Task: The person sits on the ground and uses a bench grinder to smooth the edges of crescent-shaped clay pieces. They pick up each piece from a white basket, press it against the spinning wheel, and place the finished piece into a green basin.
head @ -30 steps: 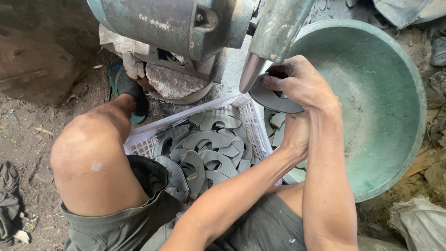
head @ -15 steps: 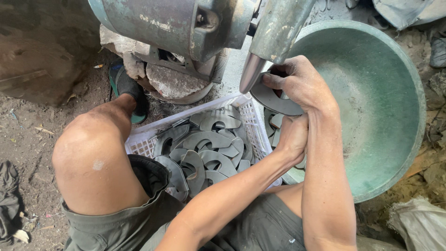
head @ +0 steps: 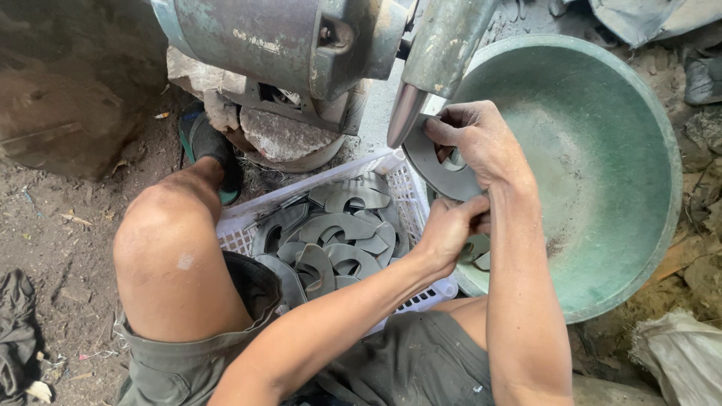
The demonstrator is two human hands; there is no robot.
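My right hand [head: 481,143] grips a flat grey metal plate [head: 440,167] with a hole in it, holding it against the pointed steel cone [head: 404,114] of a machine. Just below, my left hand [head: 450,229] is closed on the plate's lower edge. Beneath both hands, between my legs, a white plastic basket [head: 241,234] holds several similar curved grey metal plates [head: 338,225]. A few more plates [head: 475,249] lie by my left hand at the rim of the basin.
A large green metal basin [head: 602,173] sits to the right. The machine's grey-green motor housing [head: 278,37] rests on a stone block [head: 282,135] ahead. My bare left knee [head: 180,248] and sandalled foot [head: 207,143] are on the dirt floor. A dark rag [head: 15,331] lies left, a sack [head: 677,353] lower right.
My left hand has shifted slightly down and left along the plate. The right hand stays on the plate at the cone.
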